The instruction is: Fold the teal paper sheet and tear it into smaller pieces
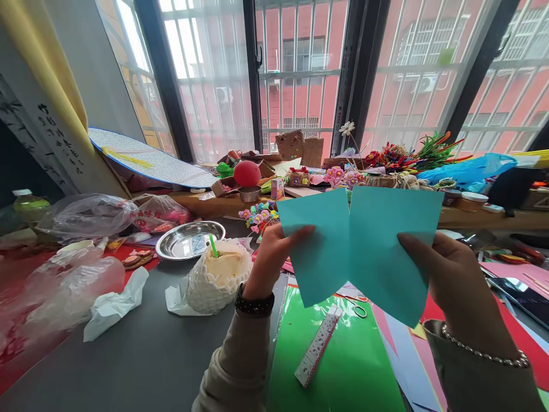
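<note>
A sheet of teal paper [377, 252] is held up in front of me by both hands. A crease or seam runs down its middle, with a small notch at the top and a larger V-shaped gap at the bottom. My left hand [274, 254] pinches its left side, thumb across the front. On the right side my right hand [446, 274] grips it the same way, fingers behind and hidden. Below the paper lie a ruler [318, 345] and scissors [359, 311], partly covered, on a glossy green sheet [343, 372].
Left of my arm stand a peeled coconut [223, 269] with a green straw and a metal tray [191, 240]. Crumpled plastic bags [86, 217] lie farther left. Craft flowers, a red ball [247, 173] and pipe cleaners [394, 155] crowd the windowsill. A phone [521, 294] rests at right.
</note>
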`<state>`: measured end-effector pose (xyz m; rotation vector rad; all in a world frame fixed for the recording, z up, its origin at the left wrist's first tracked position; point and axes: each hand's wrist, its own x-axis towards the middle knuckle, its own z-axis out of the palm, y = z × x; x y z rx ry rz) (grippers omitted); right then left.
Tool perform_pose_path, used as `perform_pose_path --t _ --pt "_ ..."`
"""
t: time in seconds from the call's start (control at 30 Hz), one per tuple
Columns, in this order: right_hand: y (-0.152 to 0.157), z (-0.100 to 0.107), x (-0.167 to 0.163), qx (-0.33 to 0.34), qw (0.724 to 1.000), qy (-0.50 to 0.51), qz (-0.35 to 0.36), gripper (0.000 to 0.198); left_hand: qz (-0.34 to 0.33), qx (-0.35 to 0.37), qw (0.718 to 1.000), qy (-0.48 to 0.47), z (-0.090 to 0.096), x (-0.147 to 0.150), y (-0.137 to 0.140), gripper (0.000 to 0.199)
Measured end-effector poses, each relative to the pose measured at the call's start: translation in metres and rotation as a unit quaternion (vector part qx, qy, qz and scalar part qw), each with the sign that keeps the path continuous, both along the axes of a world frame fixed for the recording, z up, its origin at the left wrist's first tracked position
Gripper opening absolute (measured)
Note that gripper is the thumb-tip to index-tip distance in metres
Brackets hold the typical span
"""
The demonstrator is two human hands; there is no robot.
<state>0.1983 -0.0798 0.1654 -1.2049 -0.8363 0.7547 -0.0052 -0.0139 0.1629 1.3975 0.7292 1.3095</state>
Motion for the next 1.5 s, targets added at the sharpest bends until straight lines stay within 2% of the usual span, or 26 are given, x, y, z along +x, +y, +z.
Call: perform_pose_path --t 0.13,0.33,0.47,1.07,1.17,1.4,1.5 --pt "-0.003 0.002 0.002 -0.021 1.0 0.003 -0.01 0.023 0.082 0.024 0.996 -0.007 0.0 0.0 -0.003 0.018" --pt "-0.001 0.0 0.003 -0.021 1.0 0.006 -0.011 0.024 0.121 0.046 0.992 0.008 0.004 -0.003 -0.01 0.017" --pt "-0.002 -0.001 0.002 -0.02 0.999 0.027 0.021 0.023 0.156 0.06 0.986 0.019 0.006 -0.003 -0.013 0.016" --pt "0.003 -0.003 0.001 -0.03 0.995 0.064 0.064 0.021 0.2 0.094 0.975 0.037 0.005 -0.001 -0.012 0.016" --pt "0.006 -0.004 0.001 -0.025 0.996 0.062 0.057 0.022 0.18 0.081 0.98 0.028 0.005 -0.002 -0.01 0.016" --pt "0.007 -0.003 0.0 -0.006 0.999 0.032 0.031 0.022 0.027 -0.015 1.0 0.001 0.005 -0.005 -0.005 0.024" --pt "0.007 -0.004 0.0 -0.001 0.999 0.031 0.039 0.02 0.031 -0.037 0.999 0.008 0.004 -0.001 -0.006 0.024"
